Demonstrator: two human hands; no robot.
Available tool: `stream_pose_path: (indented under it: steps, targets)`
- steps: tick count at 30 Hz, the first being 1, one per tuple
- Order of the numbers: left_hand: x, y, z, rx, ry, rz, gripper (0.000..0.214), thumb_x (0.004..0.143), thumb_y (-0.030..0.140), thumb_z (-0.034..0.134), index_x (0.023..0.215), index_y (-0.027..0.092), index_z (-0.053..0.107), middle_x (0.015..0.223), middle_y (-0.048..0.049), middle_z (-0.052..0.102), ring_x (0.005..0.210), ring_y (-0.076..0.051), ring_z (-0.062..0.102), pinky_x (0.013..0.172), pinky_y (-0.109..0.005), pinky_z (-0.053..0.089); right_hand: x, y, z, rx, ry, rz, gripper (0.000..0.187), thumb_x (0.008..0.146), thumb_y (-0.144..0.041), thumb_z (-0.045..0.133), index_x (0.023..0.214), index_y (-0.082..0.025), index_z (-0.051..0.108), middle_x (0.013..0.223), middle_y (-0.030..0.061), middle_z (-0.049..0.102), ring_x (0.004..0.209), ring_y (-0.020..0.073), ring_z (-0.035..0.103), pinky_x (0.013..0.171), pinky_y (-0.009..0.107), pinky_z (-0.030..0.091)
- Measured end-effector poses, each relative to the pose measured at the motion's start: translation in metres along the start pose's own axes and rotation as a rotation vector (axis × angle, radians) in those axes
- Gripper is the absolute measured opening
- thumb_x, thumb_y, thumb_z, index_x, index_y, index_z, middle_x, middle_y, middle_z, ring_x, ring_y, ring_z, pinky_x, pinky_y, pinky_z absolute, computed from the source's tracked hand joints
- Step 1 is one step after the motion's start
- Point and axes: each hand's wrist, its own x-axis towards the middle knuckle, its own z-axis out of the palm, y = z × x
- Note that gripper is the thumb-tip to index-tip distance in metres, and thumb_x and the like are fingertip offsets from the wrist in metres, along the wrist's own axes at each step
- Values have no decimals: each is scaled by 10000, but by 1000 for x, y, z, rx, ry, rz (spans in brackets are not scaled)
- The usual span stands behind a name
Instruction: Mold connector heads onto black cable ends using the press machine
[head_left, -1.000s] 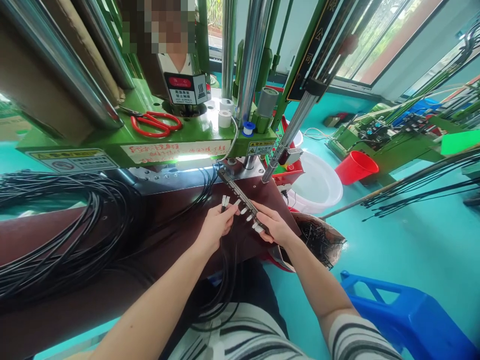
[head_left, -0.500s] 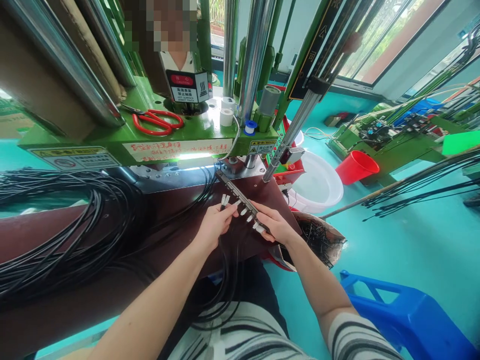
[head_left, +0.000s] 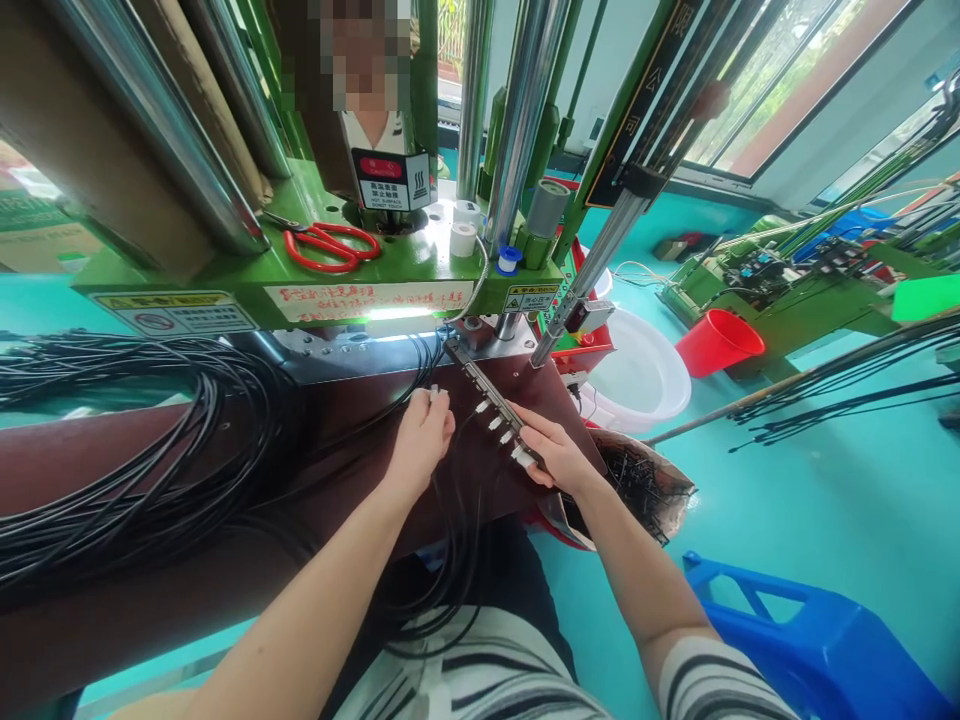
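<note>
Over the brown surface (head_left: 551,390), a dark bar (head_left: 486,388) held at an angle
The right hand (head_left: 559,450) curls around the bar's near end; the left hand (head_left: 424,435), fingers closed, pinches white plugs (head_left: 433,391), apart from the bar. Good handling likely means a steady bar, each plug lined up straight, and slack in the black cables (head_left: 466,575) so nothing tugs the white ends (head_left: 495,423) along its edge.

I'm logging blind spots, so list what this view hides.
Head view, pale connectors in the left hand: mostly hidden by its grip.
Head view, metal bar: near end covered by the right hand.
Head view, black cable coil: cut off by the left edge.
Head view, leftmost warning label: fine print too small.
</note>
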Motion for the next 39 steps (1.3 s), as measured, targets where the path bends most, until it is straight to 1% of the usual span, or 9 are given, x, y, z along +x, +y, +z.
stream_pose_path:
  steps: [3,7,10,16,20,24,29,34,39]
  targets:
    - [-1,1,1,-117,-108,-90,302,698,398,599,645,192,386,415,114,299,326,-19,214,333,-157,145,1,0,-1,-18,-48,9,468,861,-339,487,1303,-199,424,626,-21,559,281,5,306,246,143,198]
    - [-2,3,2,-158,-79,-137,306,631,371,667,618,174,432,377,115,307,313,-10,194,334,-165,119,2,-1,-3,-68,-92,15,460,863,-340,483,1297,-196,433,631,-21,558,283,4,304,247,141,201]
    - [-2,3,1,-155,-53,-122,304,622,365,667,597,172,434,374,110,317,312,-15,205,335,-175,118,2,-3,-2,-103,-114,13,466,868,-339,474,1309,-196,418,594,-41,519,286,5,299,251,140,203]
    - [-1,-3,0,-48,29,-4,277,640,347,656,598,165,452,413,98,337,363,-27,263,371,-176,190,1,-4,0,-226,-166,9,489,880,-335,458,1345,-216,363,590,-57,499,298,6,313,269,140,232]
    - [0,-1,-1,4,-7,43,308,742,455,532,629,179,457,439,69,390,363,-55,331,360,-193,223,1,-1,-2,-146,-119,-11,477,871,-344,470,1322,-206,402,591,-45,519,291,7,303,260,145,203]
    - [1,1,-10,64,17,126,388,810,501,401,581,188,422,499,31,447,422,-86,445,377,-202,301,2,0,-5,-75,-103,5,484,853,-362,495,1302,-194,430,610,-29,535,290,9,296,256,152,186]
    - [2,0,-19,135,-235,0,385,775,493,476,553,182,423,456,39,430,393,-81,395,389,-208,299,4,-3,-8,-68,-161,29,492,855,-381,489,1305,-193,424,604,-28,527,287,9,282,260,155,160]
    - [2,3,-20,102,-250,-20,402,746,513,504,546,178,406,461,45,410,389,-68,347,387,-203,267,4,-5,-8,-85,-180,30,503,851,-396,496,1304,-190,425,637,-18,541,292,3,270,262,156,153]
    - [1,9,-22,25,-280,-96,412,712,495,547,540,186,335,462,76,287,399,-49,265,383,-184,209,4,-6,-8,-113,-209,38,499,856,-400,483,1309,-200,420,698,5,566,299,0,284,264,156,150]
